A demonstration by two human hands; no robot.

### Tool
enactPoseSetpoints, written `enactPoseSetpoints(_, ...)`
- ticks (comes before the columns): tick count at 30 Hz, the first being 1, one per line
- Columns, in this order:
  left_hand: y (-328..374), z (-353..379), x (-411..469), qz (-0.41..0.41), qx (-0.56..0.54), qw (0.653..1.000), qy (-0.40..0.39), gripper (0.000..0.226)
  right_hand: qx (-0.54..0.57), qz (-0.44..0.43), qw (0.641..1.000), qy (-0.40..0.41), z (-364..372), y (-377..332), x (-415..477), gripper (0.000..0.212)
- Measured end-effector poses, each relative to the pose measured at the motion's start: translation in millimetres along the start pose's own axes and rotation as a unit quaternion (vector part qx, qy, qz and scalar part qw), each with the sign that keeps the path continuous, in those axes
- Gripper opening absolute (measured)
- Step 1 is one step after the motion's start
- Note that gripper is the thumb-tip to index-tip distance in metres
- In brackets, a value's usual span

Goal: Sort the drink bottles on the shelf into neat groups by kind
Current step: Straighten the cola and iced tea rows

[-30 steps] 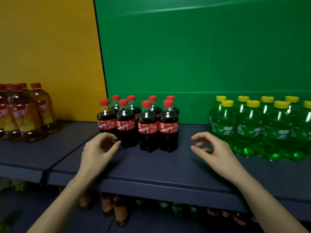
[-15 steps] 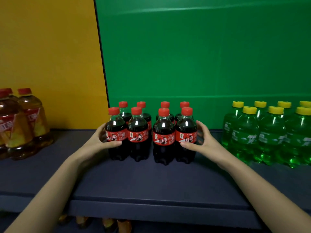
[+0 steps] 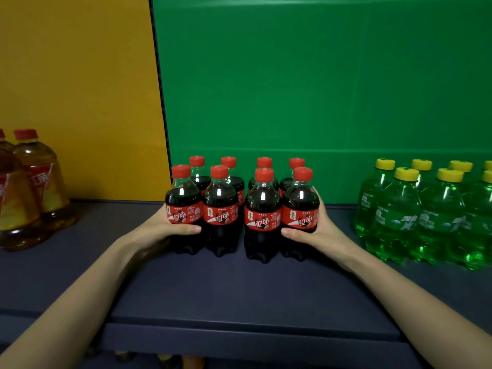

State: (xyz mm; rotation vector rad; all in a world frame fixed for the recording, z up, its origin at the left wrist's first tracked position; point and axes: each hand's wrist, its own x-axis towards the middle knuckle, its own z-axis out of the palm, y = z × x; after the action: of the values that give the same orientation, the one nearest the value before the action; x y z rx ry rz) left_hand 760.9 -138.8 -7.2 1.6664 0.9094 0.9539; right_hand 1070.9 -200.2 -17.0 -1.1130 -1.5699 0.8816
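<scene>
Cola bottles (image 3: 221, 209), eight with red labels, stand upright in two rows of four at the middle of the shelf (image 3: 239, 294), close against its back wall.

Behind them rises a wide green panel (image 3: 319, 89), and to its left a yellow panel (image 3: 74, 89); the dark seam between the two comes down just behind the leftmost cola bottle. The shelf itself is a dark blue board with a bare stretch in front of the colas.

To the right, green soda bottles (image 3: 426, 217) with yellow caps stand packed in rows. They run out of the picture's right edge, and their nearest bottle is close to the right wrist. Well apart on the left, large amber tea bottles (image 3: 40, 187) with red caps stand in front of the yellow panel, cut off by the picture's edge.

Both hands hold the cola block from its two ends. The left hand (image 3: 159, 230) wraps the outer left front bottle, thumb laid across its front below the label. The right hand (image 3: 319, 230) wraps the outer right front bottle in the same way. A narrow gap shows between the two middle columns.

Red caps (image 3: 264, 174) top every cola bottle.
</scene>
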Motion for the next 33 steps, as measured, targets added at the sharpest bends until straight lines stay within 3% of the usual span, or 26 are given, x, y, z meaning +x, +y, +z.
enactPoseSetpoints(7,-0.5,13.0,-1.1,0.028,0.0,0.999,0.017,0.114,-0.027,-0.006,1.0,0.002,1.0,-1.2,-1.5,0.118)
enactPoseSetpoints(12,-1.6,9.9,-13.8,0.018,0.081,0.995,0.063,0.125,-0.145,-0.009,0.988,0.061,-1.2,-5.7,-13.0,0.119)
enactPoseSetpoints(14,-4.7,8.6,-21.8,0.014,0.125,0.987,0.099,0.115,-0.181,-0.024,0.979,0.097,-2.4,-6.0,-21.2,0.102)
enactPoseSetpoints(16,-6.8,10.7,-29.1,0.024,0.152,0.979,0.134,0.089,-0.2,-0.034,0.974,0.103,-3.5,-5.0,-27.6,0.084)
enactPoseSetpoints(19,-8.4,12.2,-34.0,0.041,0.153,0.976,0.147,0.06,-0.186,-0.025,0.979,0.083,-4.2,-0.7,-27.1,0.073)
enactPoseSetpoints(27,-8.6,10.1,-33.4,0.035,0.13,0.982,0.134,0.057,-0.186,-0.02,0.98,0.074,-6.7,0.9,-26.3,0.074)
enactPoseSetpoints(30,-7.7,12.8,-38.5,0.032,0.104,0.985,0.137,0.054,-0.229,-0.038,0.966,0.114,-5.4,-4.0,-29.9,0.081)
enactPoseSetpoints(33,-4.7,14.0,-52.7,0.019,0.138,0.978,0.154,0.053,-0.297,-0.112,0.929,0.189,-4.8,-16.1,-40.7,0.058)
